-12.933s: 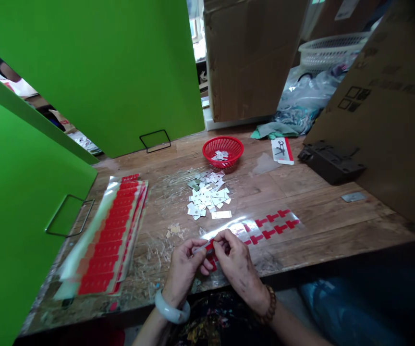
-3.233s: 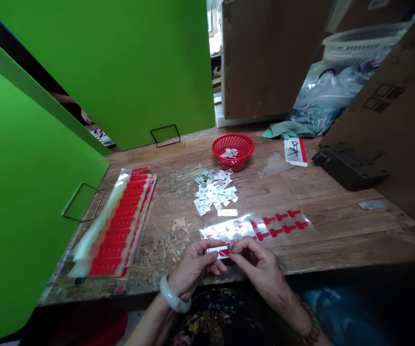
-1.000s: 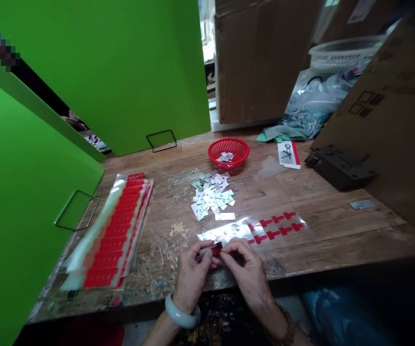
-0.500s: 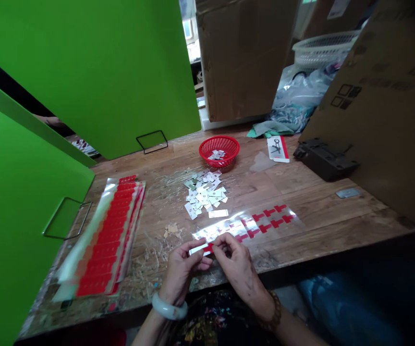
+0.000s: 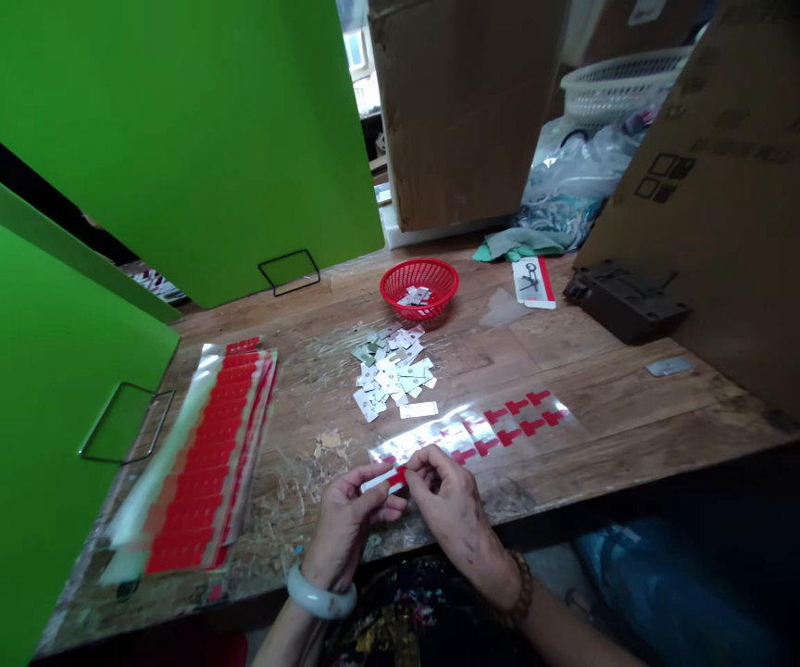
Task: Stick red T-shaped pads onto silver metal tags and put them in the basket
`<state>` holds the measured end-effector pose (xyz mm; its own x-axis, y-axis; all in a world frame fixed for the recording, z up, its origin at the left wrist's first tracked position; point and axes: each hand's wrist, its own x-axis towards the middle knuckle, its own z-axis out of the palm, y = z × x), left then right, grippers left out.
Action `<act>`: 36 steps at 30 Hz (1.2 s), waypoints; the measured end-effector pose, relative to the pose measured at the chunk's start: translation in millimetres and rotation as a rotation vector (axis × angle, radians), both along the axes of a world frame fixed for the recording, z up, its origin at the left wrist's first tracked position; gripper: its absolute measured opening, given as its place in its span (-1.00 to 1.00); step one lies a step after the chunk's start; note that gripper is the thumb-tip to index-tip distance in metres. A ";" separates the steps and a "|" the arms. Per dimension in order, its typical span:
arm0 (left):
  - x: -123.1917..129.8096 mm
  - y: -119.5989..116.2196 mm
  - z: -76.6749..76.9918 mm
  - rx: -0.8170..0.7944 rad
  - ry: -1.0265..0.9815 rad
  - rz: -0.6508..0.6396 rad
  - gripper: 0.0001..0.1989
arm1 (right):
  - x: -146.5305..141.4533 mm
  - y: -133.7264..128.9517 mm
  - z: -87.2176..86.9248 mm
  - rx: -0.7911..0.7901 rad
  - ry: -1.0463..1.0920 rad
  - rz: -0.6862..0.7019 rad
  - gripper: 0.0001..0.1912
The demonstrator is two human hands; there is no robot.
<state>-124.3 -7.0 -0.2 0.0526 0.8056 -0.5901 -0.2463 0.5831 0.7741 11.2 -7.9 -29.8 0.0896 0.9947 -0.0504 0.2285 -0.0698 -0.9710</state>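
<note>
My left hand (image 5: 342, 524) is closed on a small white rectangular plate (image 5: 376, 481), thumb on top and fingers beneath. At the plate's right end is a red sticker (image 5: 398, 478), pinched by the fingertips of my right hand (image 5: 461, 521). Just beyond my hands lies a clear film sheet (image 5: 478, 428) with rows of red T-shaped stickers. One single white plate (image 5: 418, 409) rests behind the sheet's left part. Further back is a loose pile of similar silvery plates (image 5: 392, 372). My right fingertips partly hide the sticker.
A red basket (image 5: 419, 267) with some plates stands behind the pile. Stacked sheets of red stickers (image 5: 198, 454) lie at left. Green panels (image 5: 233, 139) and cardboard boxes (image 5: 469, 120) bound the table. A dark metal block (image 5: 626, 301) sits at right, near a printed card (image 5: 533, 283).
Both hands stay almost in place, with the plate and red sticker still between them. The view has shifted slightly. Nothing has been visibly let go.
</note>
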 end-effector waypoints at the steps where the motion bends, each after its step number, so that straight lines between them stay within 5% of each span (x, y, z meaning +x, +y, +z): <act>1: -0.1 -0.1 0.3 0.002 0.001 -0.006 -0.63 | -0.3 0.1 0.2 -0.002 0.001 0.000 -0.91; 26: -1.5 -2.9 -0.6 0.039 0.007 0.083 -0.69 | 0.0 5.5 -11.3 0.021 -0.053 -0.081 -0.88; 36: -5.4 -10.5 -6.2 0.027 -0.067 0.100 -0.71 | 0.1 6.5 -7.0 -0.161 0.290 0.209 -0.68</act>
